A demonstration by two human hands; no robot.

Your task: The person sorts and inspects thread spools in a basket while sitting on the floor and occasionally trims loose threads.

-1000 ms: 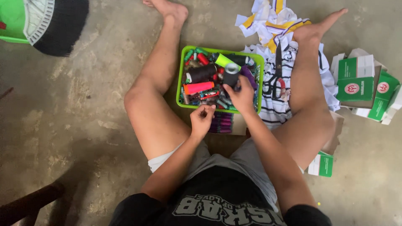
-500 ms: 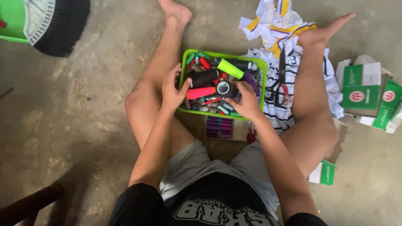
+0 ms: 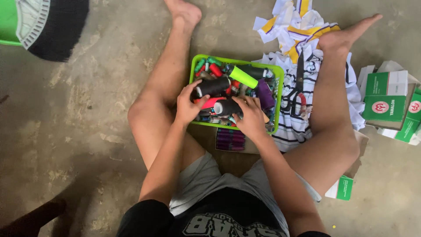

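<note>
Both hands have been moved deeper into the green plastic basket (image 3: 278, 94) between the legs, the left hand (image 3: 189, 105) and right hand (image 3: 250, 116) clamped on black thread spools (image 3: 213, 86), sorting apparently unfinished

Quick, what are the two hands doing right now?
Left hand: fingers curled on a black thread spool in the green basket.
Right hand: closed over another black spool in the basket.

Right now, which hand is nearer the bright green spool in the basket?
Right. The right hand lies just below the bright green spool, while the left hand sits farther off at the green basket's left side.
</note>
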